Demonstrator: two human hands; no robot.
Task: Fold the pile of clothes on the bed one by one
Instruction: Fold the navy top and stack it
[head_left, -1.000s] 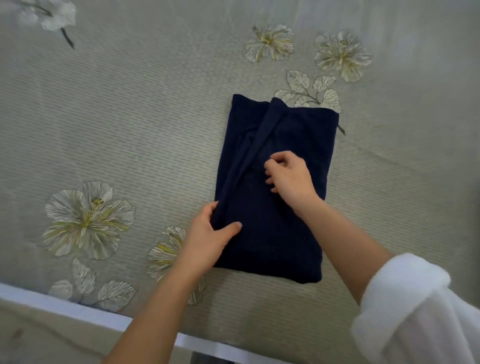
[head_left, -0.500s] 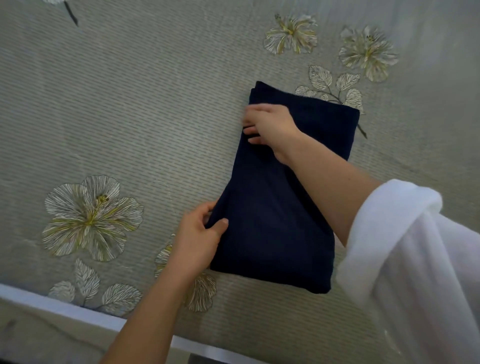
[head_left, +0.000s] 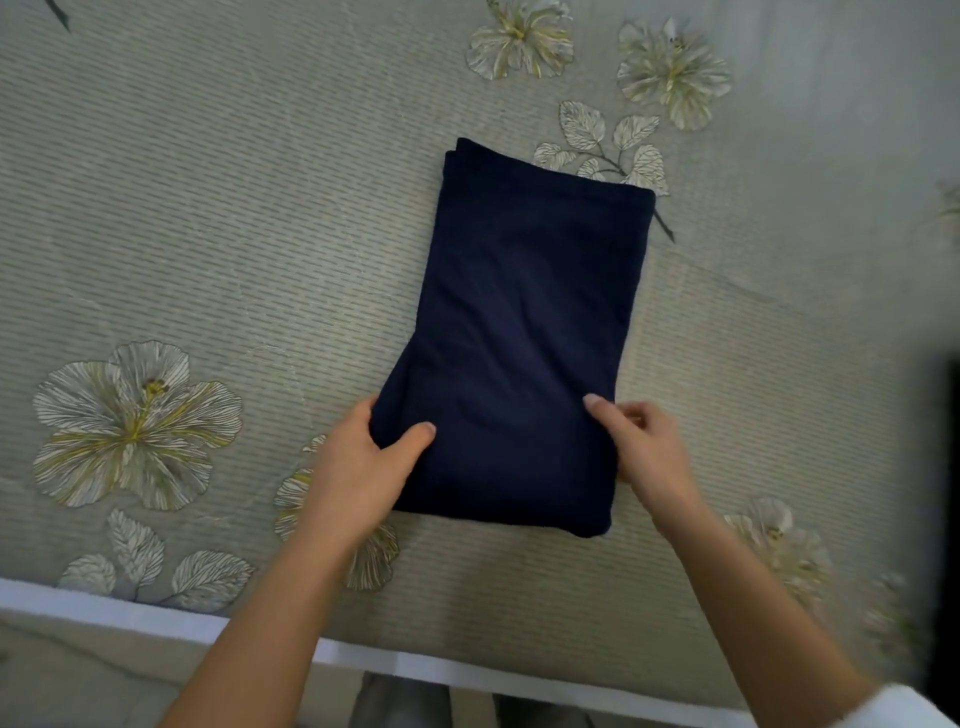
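**No readable text in view**

Nothing here carries lettering, a label, a brand mark or a number. The folded navy garment (head_left: 524, 343) shows only plain dark cloth, with no tag or print on its visible face. The bedspread (head_left: 234, 249) around the garment bears a printed flower-and-leaf pattern and fine woven dashes, none of which form characters or signs

Folded garment (head_left: 524, 338) lies on bed (head_left: 234, 234), centre; left hand (head_left: 358, 473) at its near-left edge, right hand (head_left: 644, 452) near-right.
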